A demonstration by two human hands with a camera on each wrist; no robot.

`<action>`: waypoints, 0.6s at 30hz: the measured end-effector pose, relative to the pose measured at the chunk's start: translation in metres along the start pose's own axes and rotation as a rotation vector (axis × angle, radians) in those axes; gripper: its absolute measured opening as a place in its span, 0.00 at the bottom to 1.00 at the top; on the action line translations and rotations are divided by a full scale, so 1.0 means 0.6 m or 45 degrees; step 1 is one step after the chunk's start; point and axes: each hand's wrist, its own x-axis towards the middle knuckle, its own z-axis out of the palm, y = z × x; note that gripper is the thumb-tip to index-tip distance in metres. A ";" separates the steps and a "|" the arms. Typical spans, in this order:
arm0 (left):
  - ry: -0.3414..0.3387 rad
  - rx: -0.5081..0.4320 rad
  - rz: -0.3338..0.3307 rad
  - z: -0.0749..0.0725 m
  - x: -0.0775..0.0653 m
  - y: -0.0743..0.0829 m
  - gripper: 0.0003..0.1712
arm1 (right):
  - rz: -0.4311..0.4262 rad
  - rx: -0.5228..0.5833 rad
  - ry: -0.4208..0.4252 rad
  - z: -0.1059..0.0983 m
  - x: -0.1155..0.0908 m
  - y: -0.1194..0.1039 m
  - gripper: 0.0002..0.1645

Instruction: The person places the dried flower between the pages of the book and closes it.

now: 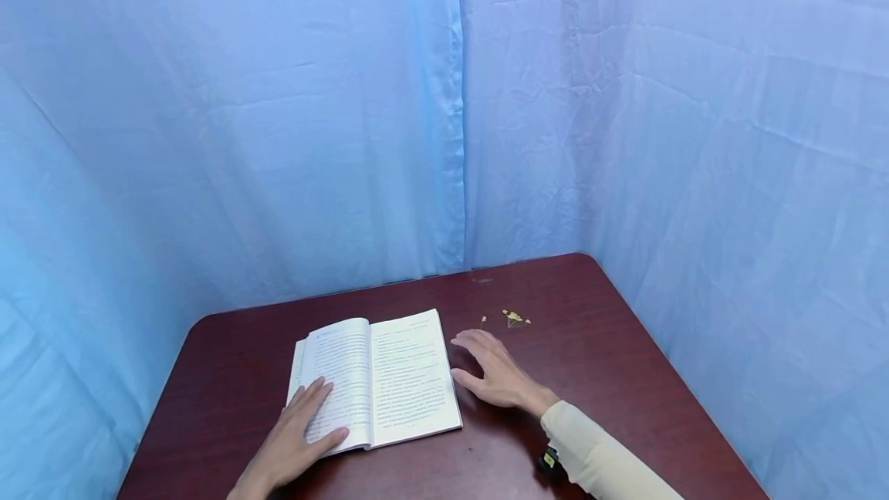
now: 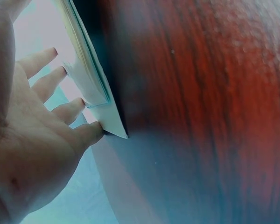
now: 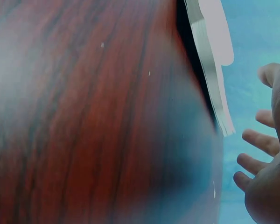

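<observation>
An open book [image 1: 410, 376] with printed pages lies on the dark red table, its spine running away from the person. My left hand [image 1: 297, 438] rests on the lower part of the left page, fingers spread and fairly straight. In the left wrist view the fingertips of that hand [image 2: 46, 126] touch the edge of the book [image 2: 79, 56]. Just beyond the right page's edge is my right hand [image 1: 496, 373], its fingers loosely bent and nothing in them. From the right wrist view, the right hand [image 3: 270, 158] stands apart from the book's page block [image 3: 207, 60].
Small yellowish bits [image 1: 514, 317] lie on the table behind the right hand. A dark band-like device [image 1: 549, 460] shows under the right sleeve [image 1: 597, 450]. Blue curtains [image 1: 278, 137] hang close around the table [image 1: 618, 376] at the back and sides.
</observation>
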 end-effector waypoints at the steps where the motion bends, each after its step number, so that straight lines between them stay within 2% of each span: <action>1: -0.002 0.000 -0.004 0.000 0.000 0.000 0.52 | 0.018 -0.002 0.000 -0.002 -0.001 0.003 0.34; 9: -0.037 -0.013 -0.040 -0.002 0.000 0.003 0.53 | 0.049 -0.021 0.062 -0.008 0.000 0.025 0.34; 18: -0.017 -0.012 -0.031 0.000 -0.001 0.003 0.53 | 0.085 -0.008 0.081 -0.013 0.002 0.040 0.34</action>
